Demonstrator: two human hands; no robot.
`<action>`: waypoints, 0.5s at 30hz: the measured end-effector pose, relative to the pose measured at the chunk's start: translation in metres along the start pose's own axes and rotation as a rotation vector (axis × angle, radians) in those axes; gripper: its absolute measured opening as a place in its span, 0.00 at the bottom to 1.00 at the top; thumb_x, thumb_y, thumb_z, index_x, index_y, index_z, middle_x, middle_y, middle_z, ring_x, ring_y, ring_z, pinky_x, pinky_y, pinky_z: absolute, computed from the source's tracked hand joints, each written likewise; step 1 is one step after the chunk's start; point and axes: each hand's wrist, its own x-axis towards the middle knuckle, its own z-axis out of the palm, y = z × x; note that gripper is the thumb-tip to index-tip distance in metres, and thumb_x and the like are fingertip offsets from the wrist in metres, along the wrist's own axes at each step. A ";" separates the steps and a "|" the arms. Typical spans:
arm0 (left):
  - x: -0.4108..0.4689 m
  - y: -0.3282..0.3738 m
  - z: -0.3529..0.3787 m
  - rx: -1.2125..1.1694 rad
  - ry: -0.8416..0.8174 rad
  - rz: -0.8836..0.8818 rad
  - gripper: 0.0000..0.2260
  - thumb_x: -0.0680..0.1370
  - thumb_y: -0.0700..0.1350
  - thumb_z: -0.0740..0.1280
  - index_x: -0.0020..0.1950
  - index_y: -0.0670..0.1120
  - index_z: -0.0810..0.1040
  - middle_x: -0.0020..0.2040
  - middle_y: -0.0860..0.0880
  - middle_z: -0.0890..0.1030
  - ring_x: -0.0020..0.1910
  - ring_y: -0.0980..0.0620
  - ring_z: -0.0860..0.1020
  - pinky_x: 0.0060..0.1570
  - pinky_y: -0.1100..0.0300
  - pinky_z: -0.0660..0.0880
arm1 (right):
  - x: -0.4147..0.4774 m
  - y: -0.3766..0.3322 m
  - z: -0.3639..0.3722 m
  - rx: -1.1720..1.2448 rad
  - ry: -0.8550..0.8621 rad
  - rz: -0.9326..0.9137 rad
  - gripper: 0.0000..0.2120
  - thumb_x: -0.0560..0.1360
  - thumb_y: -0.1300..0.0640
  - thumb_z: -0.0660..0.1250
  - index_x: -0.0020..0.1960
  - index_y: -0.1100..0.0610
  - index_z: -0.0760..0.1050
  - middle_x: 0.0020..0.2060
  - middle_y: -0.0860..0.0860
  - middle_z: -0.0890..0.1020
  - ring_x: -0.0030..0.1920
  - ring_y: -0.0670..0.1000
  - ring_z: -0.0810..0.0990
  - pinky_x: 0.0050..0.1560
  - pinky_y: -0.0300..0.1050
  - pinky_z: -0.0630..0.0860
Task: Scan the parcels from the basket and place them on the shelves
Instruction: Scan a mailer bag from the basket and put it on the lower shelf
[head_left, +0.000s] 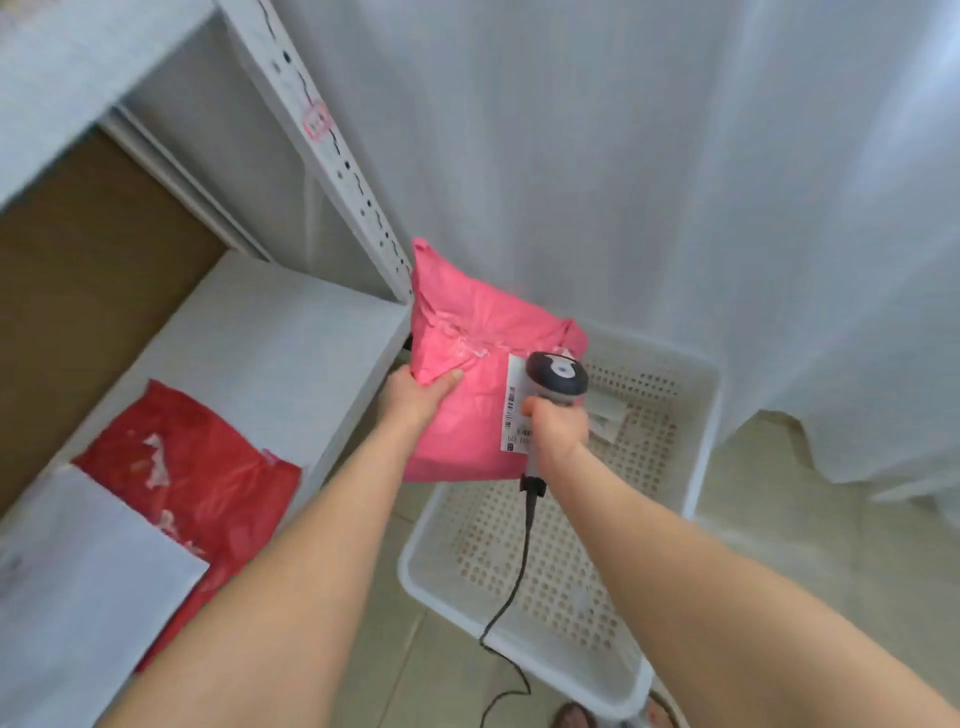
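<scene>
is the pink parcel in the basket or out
Out: the left hand holds the pink parcel above the basket while the right hand points the scanner at it.

Counts: 1 pink plastic mailer bag (470, 327), 1 red plastic mailer bag (208, 467), 1 white flat parcel (78, 577), 1 white perforated plastic basket (524, 642), 1 corded grey handheld scanner (557, 373).

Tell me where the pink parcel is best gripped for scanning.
Probably at the left edge of the pink parcel, from the left, as the left hand does: the label on its right part must face the scanner uncovered.
</scene>
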 end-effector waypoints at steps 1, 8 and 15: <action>-0.011 0.015 -0.021 -0.027 0.018 0.000 0.20 0.72 0.50 0.74 0.58 0.41 0.78 0.54 0.42 0.82 0.52 0.44 0.80 0.53 0.55 0.76 | -0.024 -0.018 0.003 -0.020 -0.021 -0.023 0.10 0.71 0.64 0.69 0.36 0.55 0.70 0.32 0.53 0.78 0.33 0.53 0.78 0.47 0.51 0.79; -0.086 0.086 -0.135 -0.121 0.115 -0.006 0.19 0.73 0.53 0.72 0.56 0.39 0.78 0.49 0.45 0.80 0.50 0.44 0.79 0.53 0.53 0.75 | -0.156 -0.112 0.005 -0.061 -0.132 -0.152 0.10 0.69 0.66 0.69 0.37 0.55 0.71 0.35 0.57 0.80 0.42 0.60 0.82 0.50 0.58 0.81; -0.144 0.135 -0.199 -0.274 0.160 0.020 0.19 0.72 0.57 0.72 0.53 0.43 0.76 0.50 0.45 0.80 0.51 0.44 0.79 0.52 0.52 0.75 | -0.245 -0.172 -0.024 -0.031 -0.260 -0.249 0.06 0.70 0.69 0.67 0.43 0.59 0.75 0.31 0.55 0.78 0.30 0.55 0.76 0.35 0.46 0.72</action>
